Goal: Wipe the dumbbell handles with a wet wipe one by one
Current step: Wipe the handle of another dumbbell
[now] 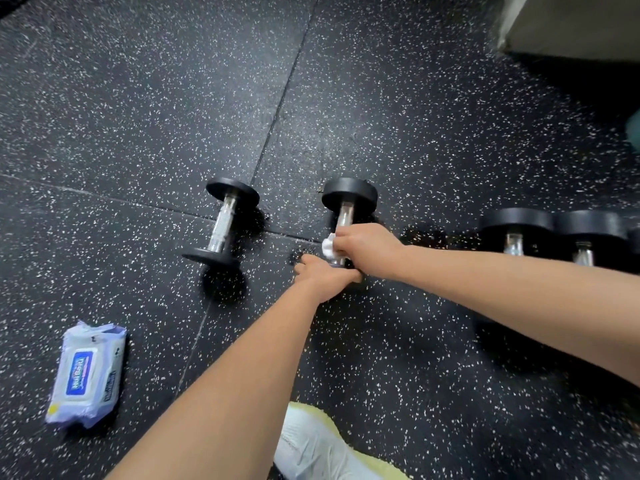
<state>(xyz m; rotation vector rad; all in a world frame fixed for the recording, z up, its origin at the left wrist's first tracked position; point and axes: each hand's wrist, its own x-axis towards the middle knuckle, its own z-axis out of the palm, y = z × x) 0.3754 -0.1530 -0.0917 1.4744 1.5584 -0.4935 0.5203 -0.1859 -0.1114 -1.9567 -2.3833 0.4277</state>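
Black speckled rubber floor [398, 116], tile seams visible. Right hand [367, 245] is clenched around the handle [344, 216] of the middle dumbbell [349, 197], with a white wet wipe [327, 245] bunched inside the grip. Only a crumpled wad of the wipe pokes out on the left of the fist; the rest is hidden. Left hand [325, 277] grasps the near end of the same dumbbell, back of the hand toward the camera. The fingers curl over the near plate, which is almost wholly covered. Far plate and a short bare stretch of chrome handle show above the right fist.

Second dumbbell [221, 223] lies on the floor to the left, apart from the hands, fully visible, knurled handle bare. Two more dumbbells [516, 230] sit side by side at the right. Their near ends are blocked by the right forearm, and the outer one runs toward the frame edge.

Wipes pack [86, 374] lies flat at lower left, label blurred, not readable. White shoe [311, 445] with a pale yellow sole at the bottom, cut off by the frame. Grey block [571, 26] in the top right corner, cropped, can't identify. Teal sliver [635, 129] at the right edge, too little to tell.
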